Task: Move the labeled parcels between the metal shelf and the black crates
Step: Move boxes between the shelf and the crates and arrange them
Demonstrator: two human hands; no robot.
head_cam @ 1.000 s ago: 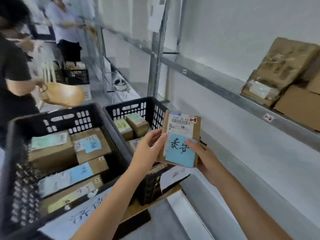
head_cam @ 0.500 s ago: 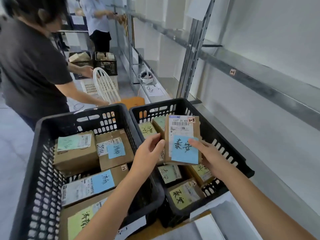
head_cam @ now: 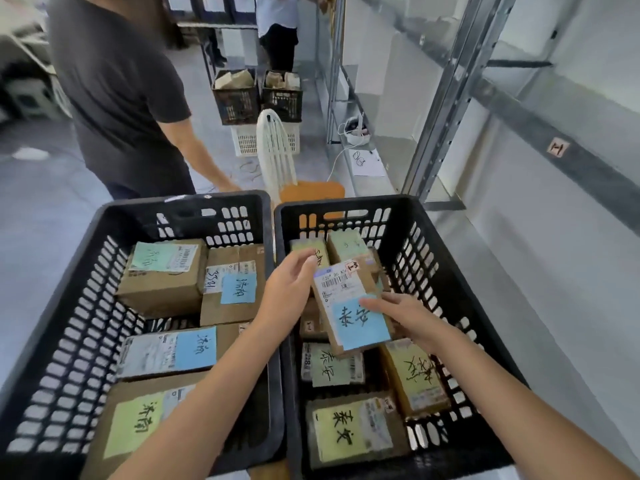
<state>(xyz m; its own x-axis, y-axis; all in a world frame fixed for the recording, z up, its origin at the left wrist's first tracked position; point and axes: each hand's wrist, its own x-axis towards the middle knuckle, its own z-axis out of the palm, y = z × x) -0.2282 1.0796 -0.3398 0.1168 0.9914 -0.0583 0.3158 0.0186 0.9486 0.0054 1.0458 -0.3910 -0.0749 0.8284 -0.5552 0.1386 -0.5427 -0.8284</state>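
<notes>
Both hands grip a flat brown cardboard parcel [head_cam: 353, 306] with a blue paper label. The left hand [head_cam: 289, 292] pinches its far edge, the right hand [head_cam: 403, 315] its near side, above the right perforated black plastic crate [head_cam: 446, 268].

Head-worn camera looks forward and down, close over black crates [head_cam: 180, 202].

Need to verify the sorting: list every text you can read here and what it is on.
"泰安": blue note on the held parcel.
"泰安": yellow note on the near parcel in the right crate.
"济南": second blue note on the long parcel in the left crate.
"济南": yellow-green note on the nearest left parcel.
Barcode label, red-edged sticker and shelf sticker: too blurred to read.
</notes>
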